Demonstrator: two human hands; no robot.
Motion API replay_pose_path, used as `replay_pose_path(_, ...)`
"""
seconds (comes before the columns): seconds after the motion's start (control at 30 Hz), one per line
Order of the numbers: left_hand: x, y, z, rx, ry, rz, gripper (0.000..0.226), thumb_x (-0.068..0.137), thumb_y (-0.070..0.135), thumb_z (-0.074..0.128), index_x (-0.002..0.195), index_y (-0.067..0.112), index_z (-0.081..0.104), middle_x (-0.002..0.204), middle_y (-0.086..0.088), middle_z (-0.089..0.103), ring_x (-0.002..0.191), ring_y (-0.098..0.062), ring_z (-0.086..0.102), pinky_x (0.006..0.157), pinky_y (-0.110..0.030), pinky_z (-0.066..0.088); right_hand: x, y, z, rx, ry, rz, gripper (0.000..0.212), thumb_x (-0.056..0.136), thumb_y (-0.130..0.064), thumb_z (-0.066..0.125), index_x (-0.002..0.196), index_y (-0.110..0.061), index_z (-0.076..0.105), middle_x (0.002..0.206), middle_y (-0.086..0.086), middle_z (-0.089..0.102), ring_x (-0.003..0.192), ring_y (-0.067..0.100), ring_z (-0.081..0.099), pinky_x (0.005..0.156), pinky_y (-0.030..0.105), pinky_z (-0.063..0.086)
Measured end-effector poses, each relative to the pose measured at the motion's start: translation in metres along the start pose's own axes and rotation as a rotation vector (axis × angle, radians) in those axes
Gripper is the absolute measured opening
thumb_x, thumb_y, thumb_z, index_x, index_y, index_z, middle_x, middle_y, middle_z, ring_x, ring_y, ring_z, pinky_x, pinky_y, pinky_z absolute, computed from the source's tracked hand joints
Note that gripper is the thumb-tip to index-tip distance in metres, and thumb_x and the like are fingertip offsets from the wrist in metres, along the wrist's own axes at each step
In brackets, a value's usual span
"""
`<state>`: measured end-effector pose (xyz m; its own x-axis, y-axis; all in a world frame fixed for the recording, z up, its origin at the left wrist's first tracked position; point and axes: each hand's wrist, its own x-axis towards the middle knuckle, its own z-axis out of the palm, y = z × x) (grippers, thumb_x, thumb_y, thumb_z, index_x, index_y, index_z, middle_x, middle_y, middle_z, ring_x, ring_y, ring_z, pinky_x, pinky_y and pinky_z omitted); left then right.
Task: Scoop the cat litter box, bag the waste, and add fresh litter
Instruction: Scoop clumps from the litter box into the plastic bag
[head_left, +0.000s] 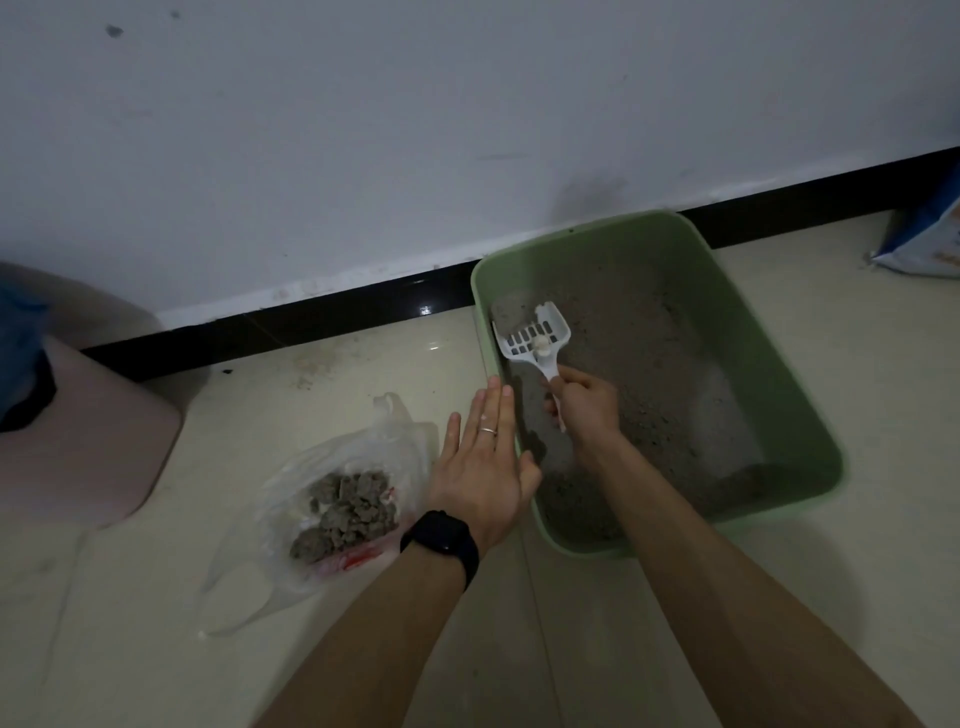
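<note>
Our left hand (480, 460) is flat, fingers straight, by the left rim of the box (597, 244); our right hand (589, 408) grasps the scoop (535, 338) inside, near its far-left corner. Left on the floor (156, 623), the bag (402, 431) holds clumps (348, 509).

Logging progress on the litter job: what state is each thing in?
Litter box: uncovered, litter thin, bare patches.
Scoop: inside the box, held by its handle.
Plastic bag: open on floor, holding waste clumps.
Right grip: closed round scoop handle.
Left grip: open, fingers straight, at box rim.
Blue-and-white sack: opened or sealed, cannot tell.
</note>
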<state>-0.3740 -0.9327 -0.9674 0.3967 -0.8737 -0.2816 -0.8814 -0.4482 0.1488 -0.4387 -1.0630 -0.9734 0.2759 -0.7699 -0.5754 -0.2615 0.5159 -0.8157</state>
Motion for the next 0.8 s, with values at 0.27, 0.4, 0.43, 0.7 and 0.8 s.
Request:
replay_pose_path(0.27, 0.0, 0.001, -0.005, 0.011, -0.051, -0.019, 0.072, 0.101, 0.049, 0.015, 0.151, 0.015, -0.025, 0.157, -0.002, -0.032, 0.147, -0.017, -0.024, 0.119, -0.04, -0.013, -0.043, 0.014, -0.046, 0.064, 0.041, -0.086, 0.026, 0.095, -0.011, 0.06, 0.114, -0.026, 0.069, 0.066, -0.004, 0.069, 0.059, 0.011, 0.055, 0.054, 0.027, 0.042)
replay_pose_path(0.4, -0.002, 0.0, -0.008, -0.024, -0.067, -0.022, 0.071, 0.102, 0.047, 0.016, 0.152, 0.015, -0.023, 0.159, -0.001, -0.028, 0.148, -0.015, -0.021, 0.12, -0.041, -0.01, -0.071, 0.02, -0.067, 0.019, 0.104, -0.112, 0.027, 0.095, -0.013, 0.061, 0.12, -0.022, 0.067, 0.066, -0.001, 0.068, 0.056, 0.01, 0.056, 0.053, 0.028, 0.042)
replay_pose_path(0.43, -0.003, 0.0, -0.01, -0.024, -0.07, -0.02, 0.071, 0.103, 0.047, 0.017, 0.152, 0.015, -0.022, 0.16, 0.0, -0.026, 0.148, -0.015, -0.02, 0.12, -0.041, -0.009, -0.078, 0.021, -0.071, 0.031, 0.124, -0.113, 0.028, 0.095, -0.012, 0.061, 0.121, -0.02, 0.067, 0.067, 0.001, 0.067, 0.055, 0.011, 0.055, 0.052, 0.027, 0.042)
replay_pose_path(0.7, -0.016, -0.014, -0.018, -0.002, -0.117, 0.102, 0.072, 0.102, 0.055, 0.013, 0.153, 0.016, -0.018, 0.162, 0.0, -0.02, 0.15, -0.014, -0.015, 0.121, -0.043, -0.003, -0.125, 0.028, -0.073, 0.101, 0.169, -0.163, 0.027, 0.093, -0.005, 0.062, 0.105, -0.029, 0.069, 0.066, 0.003, 0.065, 0.057, 0.015, 0.051, 0.052, 0.028, 0.042)
replay_pose_path(0.8, -0.017, -0.017, -0.022, 0.006, -0.123, 0.133, 0.076, 0.101, 0.059, 0.017, 0.155, 0.016, -0.016, 0.162, 0.0, -0.019, 0.15, -0.015, -0.013, 0.121, -0.043, -0.003, -0.133, 0.028, -0.071, 0.134, 0.175, -0.153, 0.027, 0.093, -0.003, 0.061, 0.099, -0.028, 0.072, 0.066, 0.002, 0.065, 0.053, 0.015, 0.049, 0.049, 0.027, 0.038)
